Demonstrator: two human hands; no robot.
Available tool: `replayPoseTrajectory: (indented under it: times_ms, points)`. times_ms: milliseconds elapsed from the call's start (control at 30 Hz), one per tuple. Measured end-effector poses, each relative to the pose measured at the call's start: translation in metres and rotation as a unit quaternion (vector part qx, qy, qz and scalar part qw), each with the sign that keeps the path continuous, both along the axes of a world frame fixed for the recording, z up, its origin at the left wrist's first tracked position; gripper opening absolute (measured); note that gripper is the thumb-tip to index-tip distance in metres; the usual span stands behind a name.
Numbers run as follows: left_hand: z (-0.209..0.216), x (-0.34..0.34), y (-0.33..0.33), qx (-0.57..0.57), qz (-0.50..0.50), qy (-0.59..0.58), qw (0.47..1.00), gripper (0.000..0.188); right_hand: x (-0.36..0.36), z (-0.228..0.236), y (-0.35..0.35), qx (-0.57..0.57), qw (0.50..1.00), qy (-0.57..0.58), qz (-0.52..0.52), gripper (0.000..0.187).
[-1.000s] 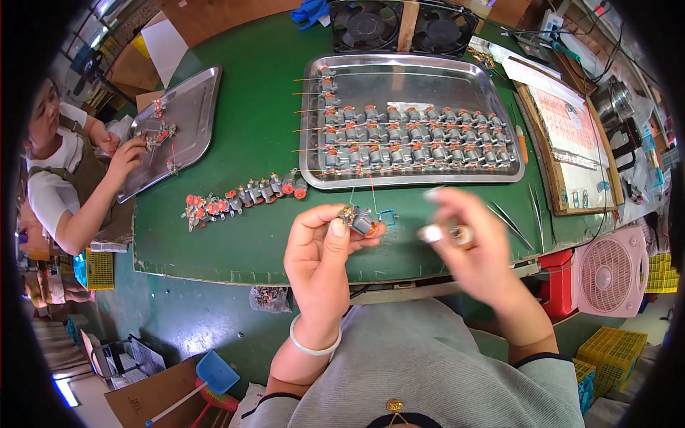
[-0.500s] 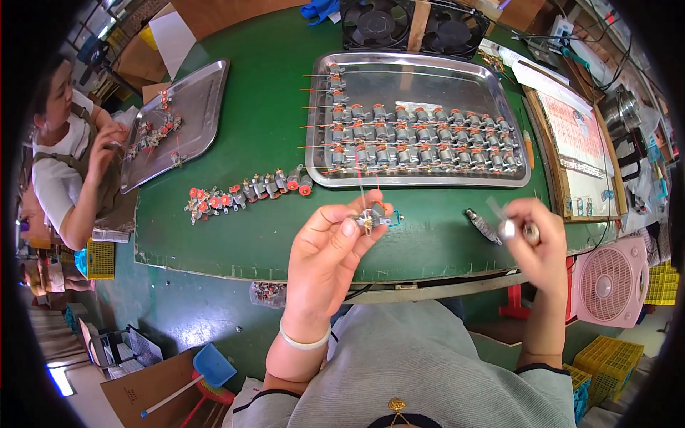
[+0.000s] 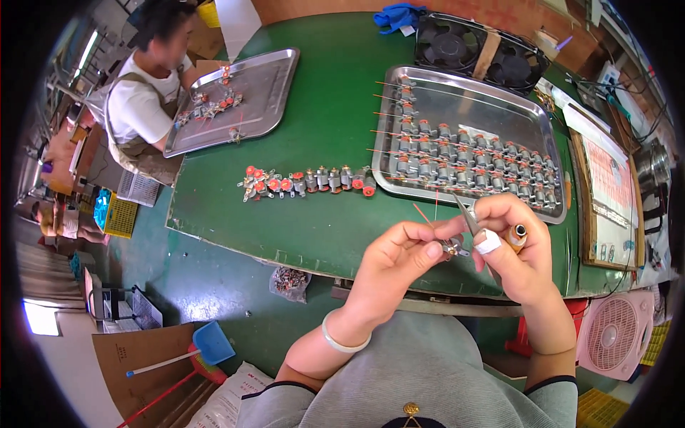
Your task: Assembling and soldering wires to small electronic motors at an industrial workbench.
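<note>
Between the thumb and fingers of my left hand (image 3: 392, 264) is a small metal motor (image 3: 452, 248) with thin red wires sticking up. My right hand (image 3: 528, 267), its thumb wrapped in white, grips slim grey tweezers (image 3: 468, 217), whose point is up beside the motor. A socket-ended tool with an amber handle (image 3: 518, 234) is also tucked in its fingers. Both hands meet just in front of a metal tray (image 3: 446, 100) with rows of similar motors (image 3: 464, 155). To the left, a line of loose motors (image 3: 332, 180) with red ends lies on the green table.
Across the left corner a person (image 3: 146, 100) sits by a second tray (image 3: 267, 107) holding several motors. Two black fans (image 3: 448, 48) stand behind the near tray. A wooden-framed board (image 3: 606, 192) lies at right, with a pink fan (image 3: 609, 335) below the table edge.
The view has swung left, shifting the scene rightward. My right hand has come in with the tweezers to the motor in my left hand. The co-worker has leaned and turned.
</note>
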State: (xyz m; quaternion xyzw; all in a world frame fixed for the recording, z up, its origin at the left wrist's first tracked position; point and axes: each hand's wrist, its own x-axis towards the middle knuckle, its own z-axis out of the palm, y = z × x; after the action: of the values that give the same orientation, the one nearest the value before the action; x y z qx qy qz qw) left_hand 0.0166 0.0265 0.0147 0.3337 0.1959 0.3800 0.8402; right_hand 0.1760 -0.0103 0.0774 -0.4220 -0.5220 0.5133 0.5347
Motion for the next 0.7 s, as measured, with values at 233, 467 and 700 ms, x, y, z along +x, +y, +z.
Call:
replayPoseTrajectory:
  times_ms: [233, 467, 700]
  points:
    - [-0.004, -0.010, 0.008, 0.034, 0.025, 0.003, 0.999, 0.010, 0.012, 0.009, -0.010, 0.153, 0.905, -0.395, -0.050, 0.024]
    - [-0.003, -0.011, 0.010, 0.054, 0.072, 0.025, 0.996, 0.009, 0.011, -0.007, -0.010, 0.197, 0.867, -0.456, -0.041, 0.033]
    - [-0.001, -0.012, 0.005, 0.067, 0.067, 0.027, 0.995, 0.011, 0.009, -0.007, -0.014, 0.189, 0.866, -0.463, -0.010, 0.045]
